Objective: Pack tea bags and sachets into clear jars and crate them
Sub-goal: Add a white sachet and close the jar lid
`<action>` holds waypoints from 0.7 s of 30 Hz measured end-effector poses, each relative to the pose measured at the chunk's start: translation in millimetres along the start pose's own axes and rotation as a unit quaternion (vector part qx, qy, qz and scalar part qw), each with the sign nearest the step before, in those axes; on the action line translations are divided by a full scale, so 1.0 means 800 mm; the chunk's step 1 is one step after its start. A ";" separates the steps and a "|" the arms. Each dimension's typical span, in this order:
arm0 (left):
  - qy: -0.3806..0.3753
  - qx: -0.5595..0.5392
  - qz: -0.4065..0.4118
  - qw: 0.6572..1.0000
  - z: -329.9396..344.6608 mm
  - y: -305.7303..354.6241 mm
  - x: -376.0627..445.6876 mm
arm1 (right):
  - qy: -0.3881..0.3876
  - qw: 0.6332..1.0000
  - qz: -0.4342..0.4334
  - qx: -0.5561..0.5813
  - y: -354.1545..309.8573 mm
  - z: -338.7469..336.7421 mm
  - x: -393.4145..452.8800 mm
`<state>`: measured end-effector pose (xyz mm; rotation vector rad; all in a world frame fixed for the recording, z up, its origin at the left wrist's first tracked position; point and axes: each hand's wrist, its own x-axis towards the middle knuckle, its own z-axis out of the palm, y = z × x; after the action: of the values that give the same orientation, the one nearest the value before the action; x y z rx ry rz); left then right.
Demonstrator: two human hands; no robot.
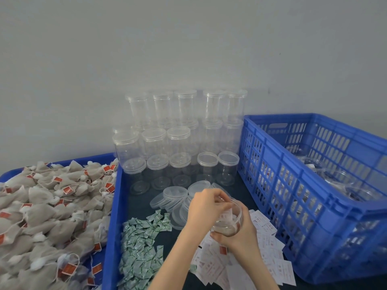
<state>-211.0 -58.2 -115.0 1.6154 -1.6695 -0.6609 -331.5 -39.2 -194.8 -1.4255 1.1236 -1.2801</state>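
My right hand point(236, 237) grips a clear jar point(229, 220) from below, tilted with its mouth toward me; brownish tea bags lie inside. My left hand point(206, 206) pinches a white paper sachet point(227, 215) at the jar's mouth. Brown tea bags point(48, 214) with red tags fill the blue tray on the left. Green-white sachets point(140, 250) and white paper slips point(270, 248) lie in the middle blue tray point(114, 216). The blue crate point(314, 185) on the right holds several jars.
Stacked empty clear jars point(180, 139) with lids stand against the grey wall at the back of the middle tray. Loose clear lids point(174, 195) lie just behind my hands. The crate's near wall stands close to my right hand.
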 end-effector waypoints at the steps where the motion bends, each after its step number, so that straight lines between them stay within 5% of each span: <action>1: -0.014 0.025 0.012 1.000 0.000 0.000 -0.001 | -0.002 1.000 0.001 0.004 -0.001 -0.001 0.000; 9: -0.018 0.136 0.088 0.987 -0.005 0.002 -0.005 | -0.009 1.000 0.008 0.007 -0.002 -0.001 -0.004; 15: 0.040 0.051 0.102 0.993 -0.024 0.006 -0.017 | -0.003 1.000 -0.014 0.015 -0.004 -0.001 -0.007; 21: -0.003 0.248 0.087 0.965 -0.014 0.010 -0.023 | -0.011 1.000 -0.024 -0.001 -0.008 0.000 -0.008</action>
<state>-207.7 -38.2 -104.0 1.7666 -2.0651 -0.1602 -331.6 -31.8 -189.6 -1.4723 1.0812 -1.2947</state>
